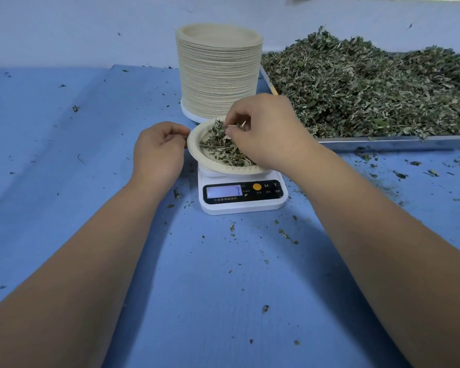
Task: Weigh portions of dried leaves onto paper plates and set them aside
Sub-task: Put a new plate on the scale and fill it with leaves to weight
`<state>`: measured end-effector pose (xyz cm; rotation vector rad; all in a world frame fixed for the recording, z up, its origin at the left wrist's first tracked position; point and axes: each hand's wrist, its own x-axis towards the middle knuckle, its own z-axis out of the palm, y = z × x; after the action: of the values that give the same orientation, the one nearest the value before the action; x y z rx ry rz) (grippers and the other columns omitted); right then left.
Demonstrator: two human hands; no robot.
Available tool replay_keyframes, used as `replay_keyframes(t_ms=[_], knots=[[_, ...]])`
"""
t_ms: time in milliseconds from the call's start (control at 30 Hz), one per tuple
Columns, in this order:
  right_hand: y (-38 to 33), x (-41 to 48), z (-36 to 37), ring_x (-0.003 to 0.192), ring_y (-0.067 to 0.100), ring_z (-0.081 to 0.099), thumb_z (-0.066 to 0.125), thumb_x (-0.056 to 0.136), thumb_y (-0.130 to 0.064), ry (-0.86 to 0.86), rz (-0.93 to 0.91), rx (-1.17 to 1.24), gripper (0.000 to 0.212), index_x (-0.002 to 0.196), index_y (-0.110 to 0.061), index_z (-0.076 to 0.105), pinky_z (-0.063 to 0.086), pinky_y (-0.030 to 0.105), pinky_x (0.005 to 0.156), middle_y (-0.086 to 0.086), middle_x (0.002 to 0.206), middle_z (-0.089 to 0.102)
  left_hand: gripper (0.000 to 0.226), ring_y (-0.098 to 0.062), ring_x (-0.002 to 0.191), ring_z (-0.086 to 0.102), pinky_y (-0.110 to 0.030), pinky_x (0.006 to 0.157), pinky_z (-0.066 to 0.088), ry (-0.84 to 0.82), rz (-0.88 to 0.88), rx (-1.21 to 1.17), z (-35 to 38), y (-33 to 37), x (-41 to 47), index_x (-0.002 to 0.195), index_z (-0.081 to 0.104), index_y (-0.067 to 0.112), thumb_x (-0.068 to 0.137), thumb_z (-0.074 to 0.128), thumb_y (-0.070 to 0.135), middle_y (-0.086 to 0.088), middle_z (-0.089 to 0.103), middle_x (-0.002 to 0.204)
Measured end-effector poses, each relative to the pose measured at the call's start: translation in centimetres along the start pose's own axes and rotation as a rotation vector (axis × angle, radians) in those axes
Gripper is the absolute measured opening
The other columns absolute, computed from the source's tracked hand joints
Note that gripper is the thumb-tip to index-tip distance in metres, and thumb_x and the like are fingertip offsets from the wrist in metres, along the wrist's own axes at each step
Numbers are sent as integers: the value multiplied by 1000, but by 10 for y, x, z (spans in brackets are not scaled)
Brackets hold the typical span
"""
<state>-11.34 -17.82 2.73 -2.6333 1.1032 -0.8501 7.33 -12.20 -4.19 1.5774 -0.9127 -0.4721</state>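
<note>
Right hand point(266, 131) directly above the paper plate point(197, 155), fingers curled, pinching a few dried leaves point(221, 147) over the portion lying there. Plate set on the scale point(242, 200), just ahead of both wrists and between the two hands. Left hand point(158, 150) at the plate's left rim, fingers curled inward; touching the rim or only just beside it, cannot tell, with the fingertips turned away from view. Nearer to the portion: the right hand, down among the leaves. Nearer to the rim, for lifting the plate aside: the left. Round plate, so no long axis to speak of.

Supply heap point(369, 88) in a metal tray point(396, 142) off to the outer side of the right hand, within reach for adding more. Stack of plates point(218, 73) straight beyond both hands, behind the scale. Judging from that: portion being trimmed or topped up, weight probably not yet settled.

Scale display point(223, 191) lit but washed out, with only a faint mark at its right end, not readable. Right part of the plate and the weighing platform hidden beneath the right hand and wrist. Tray cut off at the frame's right edge
</note>
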Motion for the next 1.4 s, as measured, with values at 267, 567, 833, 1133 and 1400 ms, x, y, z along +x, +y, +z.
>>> replay_keyframes(t_ms=[267, 567, 833, 1133, 1400], knots=[[3, 1, -5, 66, -7, 55, 71, 89, -24, 121, 18, 122, 7, 92, -26, 77, 47, 12, 75, -23, 73, 60, 28, -4, 75, 67, -36, 77, 58, -10, 4, 12, 0, 0, 0, 87, 77, 26, 85, 53, 11, 12, 75, 78], [88, -21, -46, 95, 27, 66, 60, 97, -25, 249, 387, -147, 22, 110, -13, 73, 53, 35, 90, 7, 103, 73, 30, -10, 66, 61, -38, 70, 55, -16, -2, 19, 0, 2, -1, 84, 76, 30, 82, 50, 15, 10, 74, 76], [81, -48, -36, 89, 25, 67, 56, 99, -22, 284, 215, -86, 22, 107, -14, 75, 54, 35, 84, 4, 97, 75, 30, -8, 85, 70, -48, 92, 58, -6, 1, 2, 0, 8, -5, 85, 76, 29, 83, 49, 16, 12, 76, 87], [53, -52, -5, 71, 23, 62, 47, 102, -41, 103, 248, -21, 29, 116, -24, 66, 55, 39, 68, -2, 77, 66, 30, 1, 116, 55, -37, 114, 41, -73, -97, -140, 15, 29, -19, 118, 66, 42, 97, 44, 44, 22, 61, 123], [45, -50, 3, 81, 14, 65, 51, 101, -43, 100, 292, 237, 25, 109, -25, 66, 55, 37, 78, -2, 86, 70, 67, -35, 141, 47, -55, 119, 35, -99, -279, -377, 20, 42, -26, 148, 47, 7, 90, 52, 41, -15, 47, 154]])
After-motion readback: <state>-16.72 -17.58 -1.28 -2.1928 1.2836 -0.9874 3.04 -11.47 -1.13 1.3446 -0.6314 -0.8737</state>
